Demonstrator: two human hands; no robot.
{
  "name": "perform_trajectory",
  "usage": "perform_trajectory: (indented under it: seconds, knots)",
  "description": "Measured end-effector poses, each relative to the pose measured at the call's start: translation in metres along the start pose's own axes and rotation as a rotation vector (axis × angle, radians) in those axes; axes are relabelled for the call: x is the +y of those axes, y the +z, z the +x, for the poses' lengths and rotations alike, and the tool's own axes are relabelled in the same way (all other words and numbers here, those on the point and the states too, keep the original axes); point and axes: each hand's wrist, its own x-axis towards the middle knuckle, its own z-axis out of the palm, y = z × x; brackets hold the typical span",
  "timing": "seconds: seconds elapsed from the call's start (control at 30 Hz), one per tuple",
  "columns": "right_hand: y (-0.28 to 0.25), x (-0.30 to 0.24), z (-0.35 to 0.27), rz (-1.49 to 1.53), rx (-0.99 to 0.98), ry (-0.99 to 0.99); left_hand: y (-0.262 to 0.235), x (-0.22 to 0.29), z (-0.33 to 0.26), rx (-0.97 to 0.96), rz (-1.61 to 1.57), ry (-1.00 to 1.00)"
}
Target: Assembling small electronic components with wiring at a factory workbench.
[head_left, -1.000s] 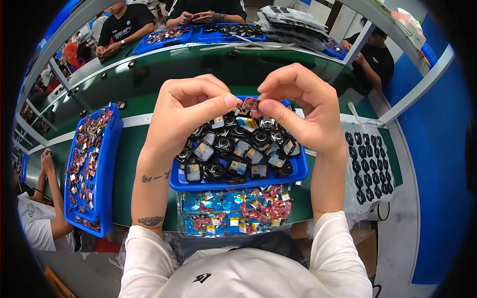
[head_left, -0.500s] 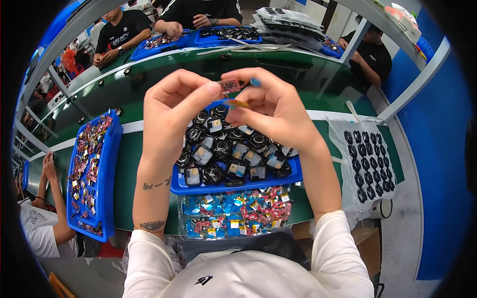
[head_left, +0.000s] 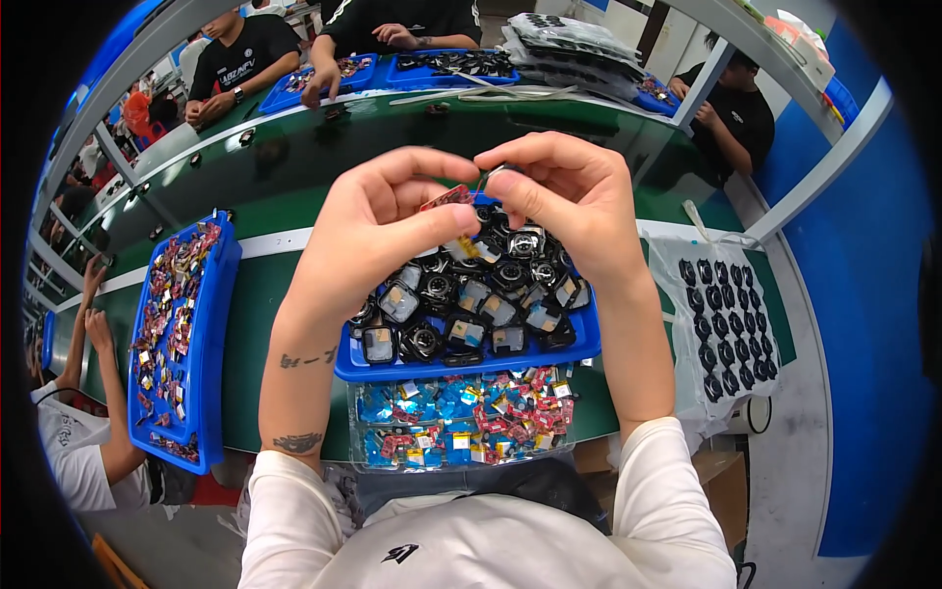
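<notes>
Above a blue tray [head_left: 392, 372] of black smartwatch cases [head_left: 424, 343], my two hands meet with bent fingers. My left hand [head_left: 378, 216] pinches a small red circuit board [head_left: 444, 200], and a yellow piece [head_left: 465, 246] hangs below its thumb. A small dark part [head_left: 502, 172] is pinched by my right hand [head_left: 579, 201], close to the board. Its kind is mostly hidden by the fingers. Nearer to me, a clear tray [head_left: 360, 454] holds red boards, silver-and-yellow batteries and blue film pieces.
At the left stands a long blue tray [head_left: 218, 393] of red boards and batteries. Black round parts [head_left: 728, 324] lie in rows on a white sheet to the right. Co-workers sit across the green bench [head_left: 285, 191] and at the left, beyond a grey metal frame [head_left: 834, 162].
My left hand has moved right and slightly down with the board. The blue piece by my right fingers no longer shows; a dark part is there. A co-worker's hand across has reached forward.
</notes>
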Motion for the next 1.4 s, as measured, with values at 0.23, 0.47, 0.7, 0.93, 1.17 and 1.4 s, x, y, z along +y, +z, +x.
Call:
perform_trajectory:
  seconds: [0.23, 0.47, 0.7, 0.93, 1.17, 1.4]
  knots:
    - [-0.01, 0.009, 0.006, -0.181, -0.221, -0.349, -0.011, -0.006, 0.002, -0.11, -0.159, -0.196]
    - [-0.007, -0.001, 0.0, -0.066, -0.056, -0.059, -0.008, -0.013, 0.002, -0.003, -0.087, -0.01]
    - [-0.008, 0.003, 0.001, -0.024, -0.023, 0.073, 0.005, -0.012, 0.001, 0.189, 0.23, 0.263]
    - [-0.008, 0.006, 0.002, -0.053, -0.01, 0.109, 0.007, -0.013, 0.001, 0.276, 0.393, 0.357]
    - [-0.009, 0.011, 0.001, 0.055, -0.081, 0.058, -0.002, -0.015, 0.003, 0.144, 0.208, 0.063]
    - [-0.006, 0.008, 0.0, 0.051, -0.131, 0.127, -0.002, -0.016, 0.003, 0.128, 0.246, 0.087]
